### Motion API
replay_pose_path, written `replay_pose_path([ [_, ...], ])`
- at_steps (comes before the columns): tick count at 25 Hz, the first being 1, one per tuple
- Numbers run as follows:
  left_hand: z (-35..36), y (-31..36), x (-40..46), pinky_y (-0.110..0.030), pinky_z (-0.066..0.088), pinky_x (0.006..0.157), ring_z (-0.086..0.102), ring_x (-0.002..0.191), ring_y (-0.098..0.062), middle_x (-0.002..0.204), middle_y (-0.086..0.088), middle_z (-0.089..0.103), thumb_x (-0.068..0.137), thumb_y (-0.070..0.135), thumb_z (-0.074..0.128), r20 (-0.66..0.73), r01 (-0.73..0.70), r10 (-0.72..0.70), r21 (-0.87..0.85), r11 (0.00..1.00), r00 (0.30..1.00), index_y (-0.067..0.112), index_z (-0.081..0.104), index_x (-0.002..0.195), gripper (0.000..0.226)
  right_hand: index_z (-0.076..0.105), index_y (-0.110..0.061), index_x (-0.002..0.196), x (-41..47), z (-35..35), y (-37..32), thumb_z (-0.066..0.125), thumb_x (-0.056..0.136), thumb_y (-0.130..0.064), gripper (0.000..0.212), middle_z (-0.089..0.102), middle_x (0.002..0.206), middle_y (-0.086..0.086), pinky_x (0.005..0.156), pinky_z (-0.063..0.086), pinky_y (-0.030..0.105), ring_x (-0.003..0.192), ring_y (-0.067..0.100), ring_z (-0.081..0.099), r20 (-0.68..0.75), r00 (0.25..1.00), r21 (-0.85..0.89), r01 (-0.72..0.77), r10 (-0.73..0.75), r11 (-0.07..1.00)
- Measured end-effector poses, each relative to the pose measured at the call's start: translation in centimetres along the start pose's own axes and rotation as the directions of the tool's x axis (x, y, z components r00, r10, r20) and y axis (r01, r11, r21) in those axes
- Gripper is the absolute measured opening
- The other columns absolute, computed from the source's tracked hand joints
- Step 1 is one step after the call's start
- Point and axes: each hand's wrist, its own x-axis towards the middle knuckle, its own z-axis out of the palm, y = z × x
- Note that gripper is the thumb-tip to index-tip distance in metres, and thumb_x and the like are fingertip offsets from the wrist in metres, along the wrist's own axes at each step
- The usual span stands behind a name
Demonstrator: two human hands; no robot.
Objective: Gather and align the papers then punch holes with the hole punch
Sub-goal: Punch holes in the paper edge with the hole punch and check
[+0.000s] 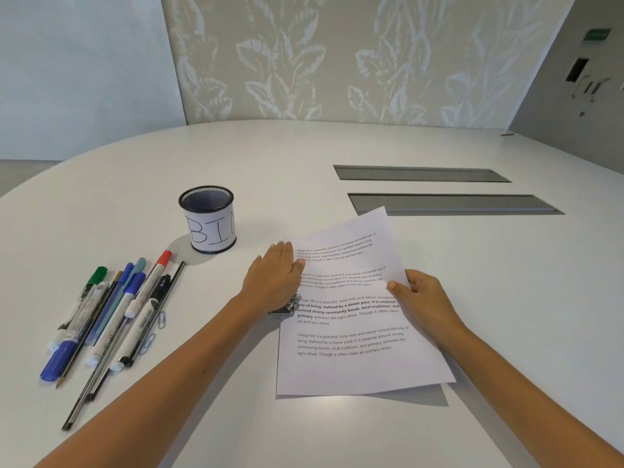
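A stack of white printed papers [354,332] is raised a little off the white table [304,163], casting a shadow at its near edge. My right hand [422,298] pinches the stack's right edge, thumb on top. My left hand [273,278] rests flat with fingers together over the stack's left edge. Under that hand sits a metal hole punch [287,307], mostly hidden, with the paper's left margin at it.
A black mesh cup labelled "BIN" [207,221] stands left of the papers. Several pens, markers and pencils [111,315] lie at the left with two paper clips [161,320]. Two grey cable slots [452,204] are set into the table behind the papers.
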Motion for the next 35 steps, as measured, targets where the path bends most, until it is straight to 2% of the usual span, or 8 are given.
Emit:
replay_pose_path([
  [6,-0.1,0.1,-0.5,-0.042,-0.001,0.12,0.008,0.149,-0.018,0.161,-0.006,0.015,0.102,0.037,0.021,0.003,0.025,-0.025,-0.042,0.999,1.0,0.01,0.016,0.151,0.056,0.069,-0.007,0.098,0.0,0.0,0.0,0.059,0.091,-0.011,0.012,0.074,0.103,0.01,0.096,0.051,0.046,0.1,0.027,0.068,0.022,1.0,0.05,0.003,-0.004,0.999],
  [10,0.3,-0.2,-0.4,-0.046,-0.002,0.119,0.01,0.149,-0.019,0.16,-0.006,0.019,0.102,0.038,0.021,-0.015,0.037,-0.038,-0.071,0.997,0.999,0.011,0.02,0.15,0.055,0.069,-0.005,0.093,-0.1,0.0,-0.1,0.059,0.091,-0.006,0.01,0.075,0.095,-0.001,0.076,0.055,0.018,0.083,0.007,0.07,0.035,0.999,0.108,-0.003,0.0,0.994],
  [13,0.8,-0.5,-0.2,-0.05,-0.004,0.118,0.008,0.149,-0.019,0.16,-0.006,0.017,0.101,0.042,0.018,-0.037,0.065,-0.066,-0.029,0.997,0.997,0.014,0.016,0.151,0.057,0.064,-0.007,0.077,-0.1,0.0,-0.1,0.059,0.091,-0.008,0.015,0.067,0.071,-0.011,0.064,0.048,0.014,0.066,0.001,0.061,0.031,1.0,0.076,-0.005,0.003,0.997],
  [18,1.3,-0.9,0.1,-0.05,-0.009,0.118,0.002,0.15,-0.02,0.161,-0.006,0.012,0.1,0.045,0.014,-0.058,0.09,-0.092,-0.031,0.995,0.994,0.022,0.008,0.152,0.057,0.061,0.01,0.093,-0.2,0.0,-0.2,0.057,0.092,-0.007,0.018,0.067,0.082,0.002,0.059,0.045,0.005,0.068,0.001,0.059,0.024,1.0,0.051,0.008,-0.009,0.999],
  [22,1.5,-1.0,0.2,-0.051,-0.01,0.117,-0.003,0.15,-0.022,0.161,-0.007,0.011,0.1,0.044,0.016,-0.105,0.109,-0.112,-0.03,0.994,0.988,0.025,0.007,0.151,0.056,0.06,0.013,0.1,-0.5,0.1,-0.6,0.054,0.093,-0.003,0.018,0.07,0.106,0.017,0.073,0.05,0.011,0.085,0.006,0.069,0.022,1.0,0.074,-0.005,0.003,0.997],
  [26,1.5,-0.9,0.2,-0.051,-0.009,0.117,-0.005,0.15,-0.022,0.161,-0.008,0.008,0.099,0.045,0.016,-0.113,0.115,-0.117,-0.031,0.993,0.987,0.025,0.007,0.151,0.056,0.063,0.0,0.092,-0.9,0.2,-1.0,0.054,0.094,-0.002,0.01,0.07,0.091,0.003,0.067,0.05,0.006,0.081,0.007,0.065,0.031,0.999,0.09,-0.016,0.014,0.996],
  [29,1.4,-0.8,0.1,-0.051,-0.008,0.118,-0.002,0.15,-0.022,0.16,-0.009,0.011,0.099,0.044,0.016,-0.112,0.112,-0.117,-0.053,0.992,0.987,0.024,0.009,0.15,0.055,0.062,0.008,0.103,-1.0,0.2,-1.1,0.056,0.093,-0.007,0.019,0.069,0.111,0.02,0.082,0.049,0.021,0.092,0.018,0.061,0.009,1.0,0.067,-0.01,0.01,0.998],
  [35,0.7,-0.6,0.2,-0.056,-0.002,0.116,0.018,0.146,-0.024,0.152,-0.009,0.032,0.1,0.043,0.017,-0.072,0.084,-0.082,0.014,0.996,0.994,0.021,0.019,0.146,0.052,0.057,0.012,0.103,-0.9,-0.1,-1.1,0.058,0.092,-0.011,0.026,0.068,0.108,0.021,0.091,0.049,0.034,0.099,0.032,0.065,0.01,1.0,0.011,-0.01,0.01,1.0],
])
